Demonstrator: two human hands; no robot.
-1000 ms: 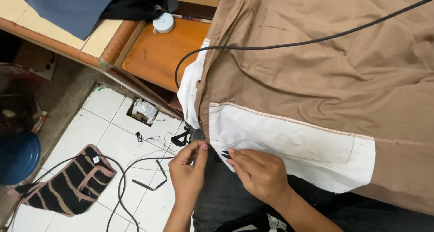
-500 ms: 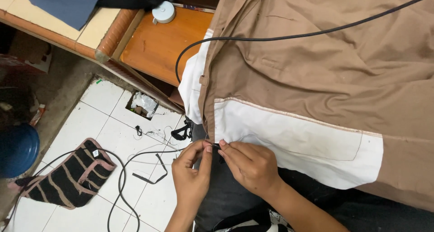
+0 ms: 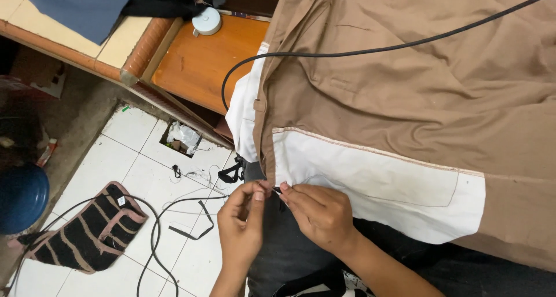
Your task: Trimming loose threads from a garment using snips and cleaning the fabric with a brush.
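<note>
Brown garment [image 3: 405,83], white pocket lining [image 3: 376,187] corner pinched by left hand [image 3: 242,227], right hand [image 3: 321,216]; pinched item indistinct

A matt, finely woven brown cloth garment [image 3: 417,83] was seen, with a smooth white cloth lining panel [image 3: 376,187], faintly soiled and edged with stitching, pinched at its corner between the bare left hand [image 3: 242,227] and right hand [image 3: 318,213]. A black cable [image 3: 370,51] with a dull rubbery sheath was laid across the cloth, while a varnished, slightly glossy orange wooden surface [image 3: 202,65] carried a small white plastic object [image 3: 206,21]. The floor [image 3: 133,152] was covered in glossy white ceramic tiles, on which a soft black cloth piece with pink stripes [image 3: 92,230] and a glossy dark blue plastic container [image 3: 20,198] were found.
</note>
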